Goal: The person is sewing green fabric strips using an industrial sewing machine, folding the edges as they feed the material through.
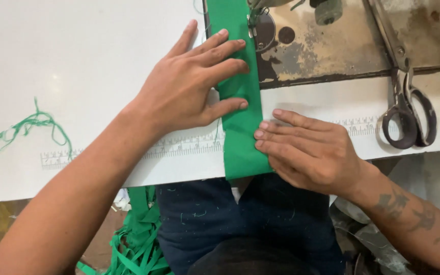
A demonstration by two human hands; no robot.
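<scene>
A long strip of bright green woven fabric lies lengthwise across the white bench, running from the near edge up under the metal presser foot of a sewing machine. The left hand rests flat on the strip's left side, fingers spread and pressing the cloth down. The right hand lies just beside the strip's right edge, fingers held close together with tips touching the cloth. Steel scissors with dark handles lie well apart on the right. A loose green thread tangle sits far left, and green fabric offcuts hang below the bench edge.
</scene>
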